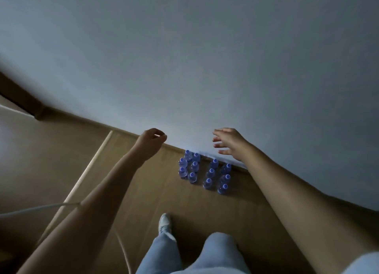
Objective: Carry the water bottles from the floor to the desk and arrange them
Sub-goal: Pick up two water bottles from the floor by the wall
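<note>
Bottles (205, 172) are stood in rows on the floor (164, 191) against the wall (184, 58). Nothing is held: the left hand (151, 139) is loosely curled, the right hand (229, 142) spread wide.

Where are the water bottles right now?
In the head view the water bottles stand upright in rows on the wooden floor, against the wall, ahead of the shoe and below both raised hands.

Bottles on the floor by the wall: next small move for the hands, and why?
Probably lower both hands onto the bottles. The left hand and right hand are both raised well above them and hold nothing, and all the bottles stand upright on the floor against the wall.
</note>
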The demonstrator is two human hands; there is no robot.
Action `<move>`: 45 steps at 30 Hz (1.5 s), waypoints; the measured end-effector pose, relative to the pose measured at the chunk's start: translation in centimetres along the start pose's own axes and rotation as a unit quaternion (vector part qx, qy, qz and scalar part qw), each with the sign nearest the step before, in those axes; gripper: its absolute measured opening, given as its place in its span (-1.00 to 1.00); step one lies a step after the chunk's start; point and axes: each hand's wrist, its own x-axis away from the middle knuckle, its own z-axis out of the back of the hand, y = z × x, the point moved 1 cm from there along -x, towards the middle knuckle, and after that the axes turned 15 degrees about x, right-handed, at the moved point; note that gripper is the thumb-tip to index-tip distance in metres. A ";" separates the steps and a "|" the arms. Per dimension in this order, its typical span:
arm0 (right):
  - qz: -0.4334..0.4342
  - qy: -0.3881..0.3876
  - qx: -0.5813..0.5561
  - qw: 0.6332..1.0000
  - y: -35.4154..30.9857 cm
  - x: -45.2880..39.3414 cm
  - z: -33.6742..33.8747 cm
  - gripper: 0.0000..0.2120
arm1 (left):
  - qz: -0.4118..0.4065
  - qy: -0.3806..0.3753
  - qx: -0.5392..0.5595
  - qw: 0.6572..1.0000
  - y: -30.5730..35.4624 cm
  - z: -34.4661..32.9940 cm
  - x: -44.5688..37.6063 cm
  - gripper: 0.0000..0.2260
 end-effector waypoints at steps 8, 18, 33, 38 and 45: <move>-0.063 0.051 -0.071 0.994 -1.8 -2.5 -2.7 -0.84 | -0.002 -0.086 -0.052 0.995 1.2 2.3 -8.5 -0.84; -0.123 0.068 -0.078 0.987 0.7 -9.8 -3.7 -0.87 | 0.028 -0.119 -0.088 0.989 -2.7 -0.8 -15.3 -0.90; -0.183 0.088 -0.036 0.979 16.6 -29.6 -19.0 -0.90 | 0.054 -0.135 -0.170 0.975 -28.0 -2.8 -30.2 -0.81; -0.197 0.058 -0.033 0.978 26.2 -36.9 -26.3 -0.79 | 0.086 -0.175 -0.203 0.960 -41.5 -5.6 -35.4 -0.66; -0.154 0.055 0.021 0.986 36.8 -47.8 -32.5 -0.35 | -0.009 -0.215 -0.204 0.955 -55.1 -9.3 -43.1 -0.41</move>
